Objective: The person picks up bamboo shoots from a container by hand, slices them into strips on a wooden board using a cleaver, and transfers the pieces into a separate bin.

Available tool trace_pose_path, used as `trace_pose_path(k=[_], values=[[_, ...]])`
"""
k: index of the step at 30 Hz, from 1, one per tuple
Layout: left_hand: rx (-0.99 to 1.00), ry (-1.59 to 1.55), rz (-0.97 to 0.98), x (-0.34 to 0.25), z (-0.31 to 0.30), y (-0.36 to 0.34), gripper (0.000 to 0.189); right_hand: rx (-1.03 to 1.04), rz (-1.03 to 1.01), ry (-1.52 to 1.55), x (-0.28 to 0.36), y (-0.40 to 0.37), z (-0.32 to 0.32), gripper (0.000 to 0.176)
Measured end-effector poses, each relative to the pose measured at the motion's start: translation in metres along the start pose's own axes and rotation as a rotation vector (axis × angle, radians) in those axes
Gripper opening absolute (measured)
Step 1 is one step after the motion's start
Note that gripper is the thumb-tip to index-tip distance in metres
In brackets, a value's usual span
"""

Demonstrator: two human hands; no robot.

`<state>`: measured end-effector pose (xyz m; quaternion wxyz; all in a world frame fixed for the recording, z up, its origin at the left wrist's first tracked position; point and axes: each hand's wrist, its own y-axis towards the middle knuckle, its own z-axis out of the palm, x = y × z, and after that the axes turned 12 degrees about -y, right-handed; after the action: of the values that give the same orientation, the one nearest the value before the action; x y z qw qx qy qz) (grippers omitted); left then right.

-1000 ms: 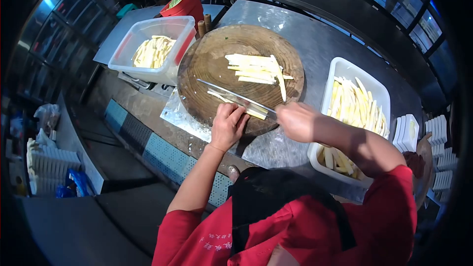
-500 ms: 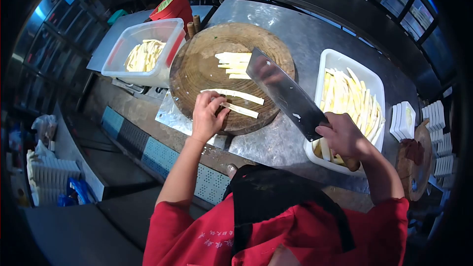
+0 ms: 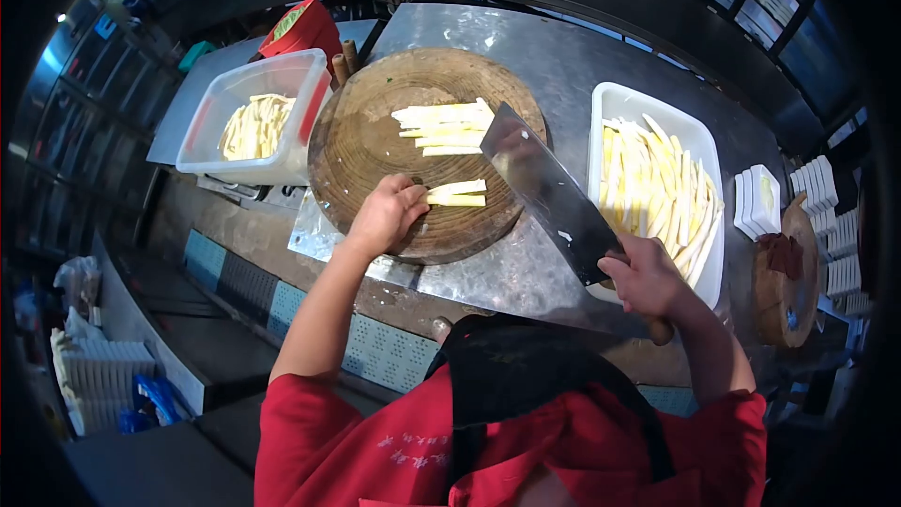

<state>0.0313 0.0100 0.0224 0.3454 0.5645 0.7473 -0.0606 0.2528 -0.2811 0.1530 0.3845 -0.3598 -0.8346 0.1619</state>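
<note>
My left hand [image 3: 387, 216] closes on the near ends of two pale yellow strips [image 3: 458, 194], which lie side by side on the round wooden chopping block [image 3: 366, 122]. Farther back on the block is a row of several similar strips [image 3: 446, 130]. My right hand [image 3: 643, 274] grips the wooden handle of a wide cleaver [image 3: 554, 195]. The blade slants up and left, its far corner near the right ends of that row. Under my right hand's side is a white tub [image 3: 709, 145] full of long pale strips.
At the left stands a clear plastic tub [image 3: 202, 122] of cut strips, with a red container [image 3: 310, 30] behind it. Stacked white trays [image 3: 756, 202] and a second wooden block [image 3: 786, 296] are at the right. Metal table [image 3: 488, 33] surrounds the main block.
The two strips under my left hand, apart and slanted before, now lie close together and nearly level. My right hand and the cleaver have shifted slightly down in view.
</note>
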Motion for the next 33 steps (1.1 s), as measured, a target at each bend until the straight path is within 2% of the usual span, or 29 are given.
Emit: trace_pose_path(k=[2, 3, 4, 5, 7, 9, 11, 13, 15, 17, 18, 20, 21, 22, 23, 24, 26, 27, 29, 30, 32, 33], values=[[-0.125, -0.04, -0.076, -0.012, 0.013, 0.0, 0.02, -0.008, 0.027, 0.015, -0.004, 0.001, 0.009, 0.026], [-0.175, -0.047, -0.03, -0.018, 0.02, 0.004, 0.018, -0.068, -0.135, -0.056, -0.01, 0.007, 0.018, 0.024], [-0.128, -0.016, -0.09, -0.023, 0.024, 0.005, 0.019, -0.13, -0.293, -0.127, -0.014, 0.01, 0.022, 0.022], [-0.17, 0.002, -0.105, -0.028, 0.026, 0.005, 0.02, -0.139, -0.284, -0.122, -0.017, 0.009, 0.026, 0.022], [-0.202, 0.012, -0.116, -0.038, 0.025, 0.0, 0.02, -0.247, -0.415, -0.319, 0.004, 0.004, 0.033, 0.021], [-0.151, 0.128, -0.205, -0.044, 0.019, -0.009, 0.02, -0.208, -0.397, -0.352, 0.021, -0.002, 0.039, 0.021], [-0.181, 0.057, -0.197, -0.041, 0.023, -0.017, 0.018, -0.104, -0.4, -0.427, 0.014, 0.006, 0.049, 0.025], [-0.209, -0.013, -0.188, -0.037, 0.021, -0.019, 0.016, -0.141, -0.451, -0.474, 0.007, 0.01, 0.051, 0.025], [-0.155, -0.096, -0.212, -0.033, 0.017, -0.017, 0.017, -0.182, -0.503, -0.524, 0.006, 0.009, 0.048, 0.025], [-0.168, -0.072, -0.207, -0.028, 0.015, -0.013, 0.016, -0.061, -0.213, -0.265, 0.008, 0.005, 0.041, 0.021], [-0.181, -0.048, -0.213, -0.027, 0.012, -0.011, 0.016, -0.067, -0.208, -0.265, 0.008, 0.0, 0.039, 0.021], [-0.183, -0.064, -0.186, -0.024, 0.007, 0.0, 0.013, -0.049, -0.029, 0.248, 0.007, -0.012, 0.037, 0.018], [-0.268, -0.076, -0.173, -0.023, 0.004, 0.012, 0.013, -0.06, -0.03, 0.248, 0.002, -0.012, 0.041, 0.018], [-0.35, -0.089, -0.158, -0.022, 0.001, 0.025, 0.013, -0.134, -0.039, 0.38, -0.007, -0.007, 0.049, 0.016], [-0.372, -0.1, -0.165, -0.022, -0.003, 0.042, 0.013, -0.209, -0.049, 0.512, -0.013, -0.003, 0.056, 0.014], [-0.374, -0.104, -0.151, -0.014, -0.003, 0.061, 0.013, -0.223, -0.05, 0.513, -0.014, -0.001, 0.061, 0.014], [-0.38, 0.048, 0.044, 0.012, 0.002, 0.1, 0.016, -0.222, 0.017, 0.683, -0.013, 0.007, 0.068, 0.014], [-0.387, 0.043, 0.059, 0.021, 0.003, 0.116, 0.016, -0.17, 0.07, 0.709, -0.02, 0.013, 0.073, 0.014], [-0.137, 0.042, -0.061, 0.037, 0.009, 0.139, 0.027, -0.17, 0.058, 0.749, -0.021, 0.016, 0.081, 0.014], [-0.141, 0.038, -0.049, 0.046, 0.019, 0.143, 0.027, -0.152, 0.05, 0.789, -0.022, 0.018, 0.085, 0.015], [-0.112, 0.086, 0.05, 0.058, 0.04, 0.14, 0.05, -0.15, 0.006, 0.834, -0.029, 0.026, 0.093, 0.016], [0.006, 0.106, -0.071, 0.037, 0.039, 0.133, 0.07, -0.147, -0.031, 0.821, -0.028, 0.03, 0.097, 0.015]])
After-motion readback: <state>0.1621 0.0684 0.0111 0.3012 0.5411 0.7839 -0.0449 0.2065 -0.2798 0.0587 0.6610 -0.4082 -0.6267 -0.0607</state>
